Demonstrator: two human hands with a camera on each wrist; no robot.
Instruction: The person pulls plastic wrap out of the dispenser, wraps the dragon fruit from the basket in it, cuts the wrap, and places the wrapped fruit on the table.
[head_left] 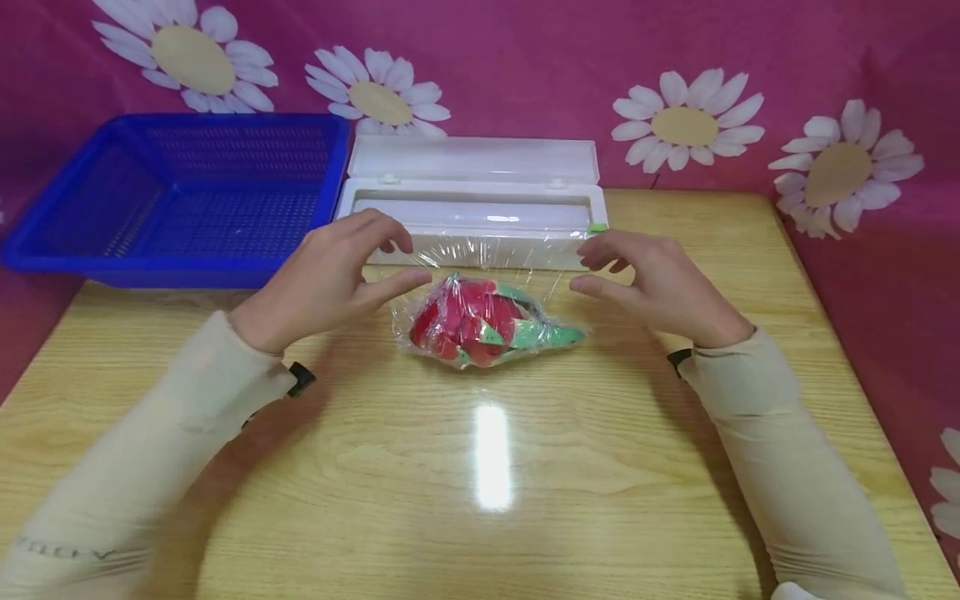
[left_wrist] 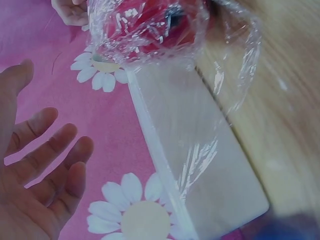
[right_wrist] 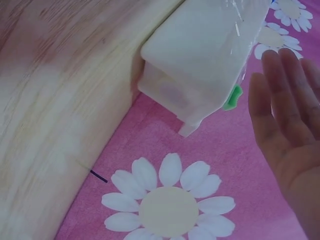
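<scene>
A red dragon fruit (head_left: 480,325) with green-tipped scales lies on the table, wrapped in crinkled cling film (head_left: 487,250) that stretches back to the white cling film dispenser (head_left: 480,252). To its left my left hand (head_left: 337,271) hovers, thumb and fingers apart, thumb tip close to the film. In the left wrist view, that hand's fingers (left_wrist: 47,150) are loosely bent with nothing between them. My right hand (head_left: 652,279) stands to the fruit's right, thumb below the fingers with a gap. The right wrist view shows its fingers (right_wrist: 285,95) nearly straight and holding nothing.
The dispenser's clear lid (head_left: 472,160) stands raised at the back, with a green slider (head_left: 597,227) at its right end. A blue plastic basket (head_left: 225,265) sits at the back left of the wooden table (head_left: 600,467). Behind hangs pink cloth (head_left: 525,58) with daisies.
</scene>
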